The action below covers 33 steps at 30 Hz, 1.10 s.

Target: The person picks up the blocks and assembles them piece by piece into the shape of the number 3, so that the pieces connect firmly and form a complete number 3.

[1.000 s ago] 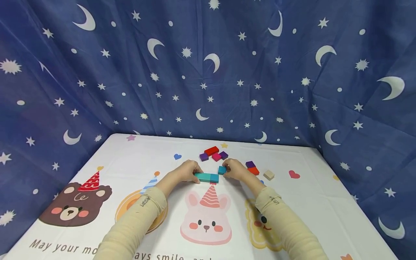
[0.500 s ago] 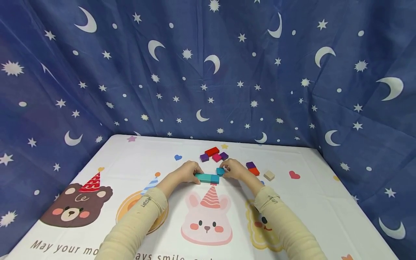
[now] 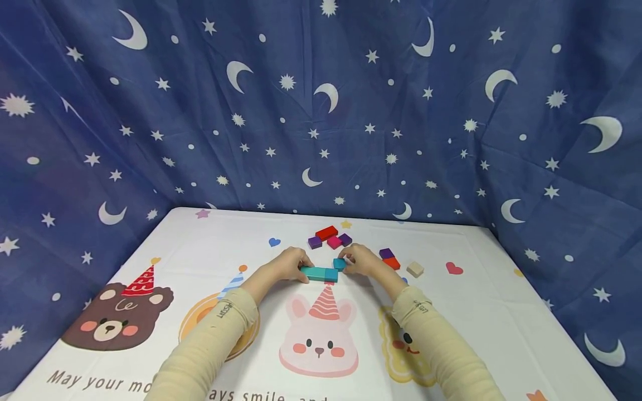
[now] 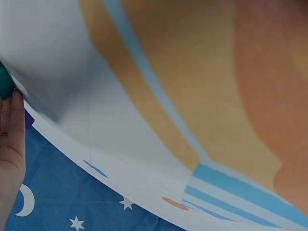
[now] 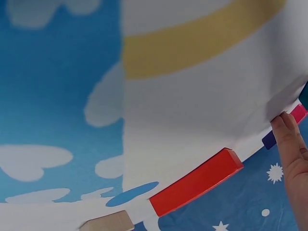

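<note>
In the head view my left hand (image 3: pixel 290 264) holds the left end of a flat row of teal and blue blocks (image 3: pixel 316 273) lying on the table. A small blue block (image 3: pixel 339 264) is pinched by my right hand (image 3: pixel 361 260), just behind the row's right end; whether the two touch is hard to tell. The left wrist view catches only the left hand's fingers (image 4: pixel 14 125) and a bit of teal block (image 4: pixel 6 83) at its edge. At the right edge of the right wrist view, the right hand's fingers (image 5: pixel 288 139) stand near a dark teal block (image 5: pixel 304 96).
Behind the hands lie a red block (image 3: pixel 327 233), a pink block (image 3: pixel 334 242) and two purple blocks (image 3: pixel 315 242). To the right are another purple block (image 3: pixel 386 254), an orange-red block (image 3: pixel 391 263) and a plain wooden block (image 3: pixel 415 269). A starry blue curtain (image 3: pixel 281 167) borders the table.
My right hand has shifted the small blue block slightly left and toward me, closer to the row's right end. The left hand and the row stay about where they were.
</note>
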Motion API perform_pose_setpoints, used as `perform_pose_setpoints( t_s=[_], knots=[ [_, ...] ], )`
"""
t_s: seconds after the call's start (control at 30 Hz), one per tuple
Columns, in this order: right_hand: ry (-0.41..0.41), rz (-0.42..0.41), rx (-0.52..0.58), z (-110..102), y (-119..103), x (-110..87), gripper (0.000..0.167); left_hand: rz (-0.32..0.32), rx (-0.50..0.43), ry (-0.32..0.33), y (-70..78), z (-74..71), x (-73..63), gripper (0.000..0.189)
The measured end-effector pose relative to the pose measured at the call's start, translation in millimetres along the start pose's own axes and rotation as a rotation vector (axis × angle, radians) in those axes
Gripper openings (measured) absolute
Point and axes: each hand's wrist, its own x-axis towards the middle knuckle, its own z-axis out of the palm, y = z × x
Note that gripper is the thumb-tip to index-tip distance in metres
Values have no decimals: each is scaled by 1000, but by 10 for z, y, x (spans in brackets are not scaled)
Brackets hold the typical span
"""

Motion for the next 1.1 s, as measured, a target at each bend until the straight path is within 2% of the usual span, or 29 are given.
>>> perform_pose_setpoints(
  t_s=[0.43, 0.83, 1.1],
  knots=[
    [-2, -19, -6, 8, 22, 8, 32, -26, -30, 2, -10, 13, 14, 31],
    [-4, 48, 6, 18, 22, -3, 37, -13, -14, -2, -4, 12, 16, 32],
    [-14, 50, 14, 20, 29, 14, 42, -4, -9, -9, -33, 14, 16, 31]
  ],
)
